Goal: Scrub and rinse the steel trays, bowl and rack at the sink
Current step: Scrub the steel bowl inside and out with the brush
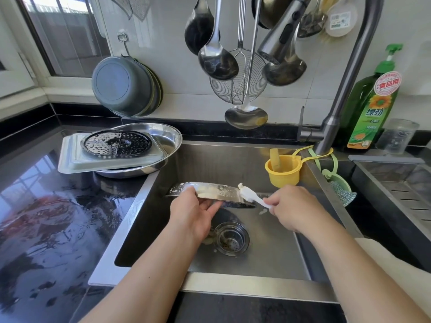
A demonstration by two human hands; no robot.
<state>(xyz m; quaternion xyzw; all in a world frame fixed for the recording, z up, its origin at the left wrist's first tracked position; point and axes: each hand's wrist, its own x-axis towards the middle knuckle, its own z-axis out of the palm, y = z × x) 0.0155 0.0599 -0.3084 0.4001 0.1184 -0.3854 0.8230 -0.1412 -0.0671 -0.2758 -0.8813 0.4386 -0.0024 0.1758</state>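
Over the steel sink [268, 252], the left hand [193, 215] gripped a sudsy, shallow round steel tray [224, 193] edge-on, its inside hidden, while the right hand [292, 209] pinched a soapy white cloth [250, 197] against its rim.

Home kitchen, sink area. Steel sink [268, 257] with drain strainer [231, 238] at centre frame, set into a glossy black countertop [46, 217]; pull-down faucet [326, 73] and green dish soap bottle [373, 101] at upper right. Ladles [218, 59] and a wire skimmer [238, 87] hang on the white tiled wall at top centre, basins [126, 87] hang at upper left beside a window [60, 31].
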